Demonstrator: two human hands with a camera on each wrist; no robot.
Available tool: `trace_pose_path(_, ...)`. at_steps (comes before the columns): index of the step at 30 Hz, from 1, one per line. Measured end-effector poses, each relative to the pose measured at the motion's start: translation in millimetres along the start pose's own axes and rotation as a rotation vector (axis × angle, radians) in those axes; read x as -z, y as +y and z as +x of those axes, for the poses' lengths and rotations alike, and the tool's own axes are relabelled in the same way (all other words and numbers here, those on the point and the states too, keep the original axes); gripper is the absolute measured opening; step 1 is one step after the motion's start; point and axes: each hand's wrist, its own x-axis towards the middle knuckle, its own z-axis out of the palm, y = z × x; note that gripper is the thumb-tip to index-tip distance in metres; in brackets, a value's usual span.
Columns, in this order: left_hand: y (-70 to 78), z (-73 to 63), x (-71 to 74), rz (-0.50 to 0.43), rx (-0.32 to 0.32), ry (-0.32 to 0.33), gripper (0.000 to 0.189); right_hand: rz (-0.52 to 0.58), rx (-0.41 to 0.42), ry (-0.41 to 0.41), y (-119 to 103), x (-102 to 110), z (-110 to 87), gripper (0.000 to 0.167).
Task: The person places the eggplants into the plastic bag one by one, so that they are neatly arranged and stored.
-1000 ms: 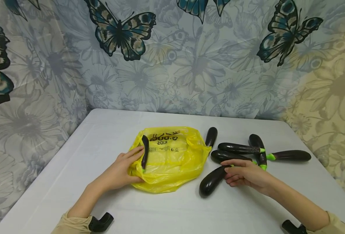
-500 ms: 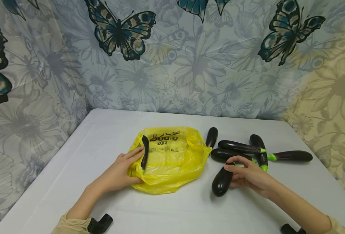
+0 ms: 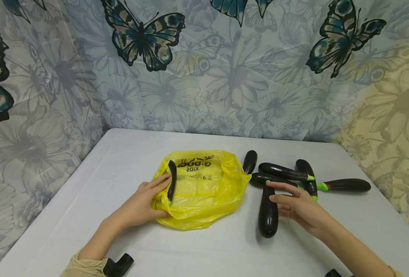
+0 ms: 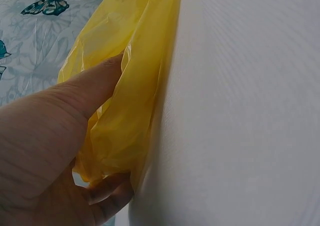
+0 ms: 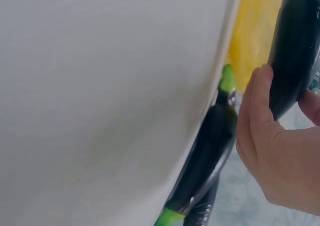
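Eggplant [image 3: 268,217] pinched near stem by right hand [image 3: 303,211]; left hand [image 3: 138,204] grips yellow bag [image 3: 204,200] at side. Looks slippery: keep pinch firm, bag steady.

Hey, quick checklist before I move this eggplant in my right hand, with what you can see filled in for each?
1. Right hand gripping the held eggplant near its stem end: ok.
2. Held eggplant's thick end clear of the table: cannot tell.
3. Left hand holding the left side of the yellow bag: ok.
4. Slender eggplant inside the yellow bag or merely on top: cannot tell.
5. Far eggplant fully in sight: not ok; the yellow bag's right corner hides its near end.
6. Other eggplants off to the right, away from the yellow bag's middle: ok.
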Motion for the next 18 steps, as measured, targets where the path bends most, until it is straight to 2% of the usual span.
trace_pose_path(5, -0.6, 0.3, 0.3, 0.001, -0.001, 0.004, 0.098, 0.002, 0.0, 0.037, -6.8, -7.9, 1.1, 0.059)
trace_pose_path(18, -0.4, -1.6, -0.8, -0.011, -0.01, 0.01, 0.098, 0.163, 0.051, -0.053, -13.5, -21.3, 7.2, 0.055)
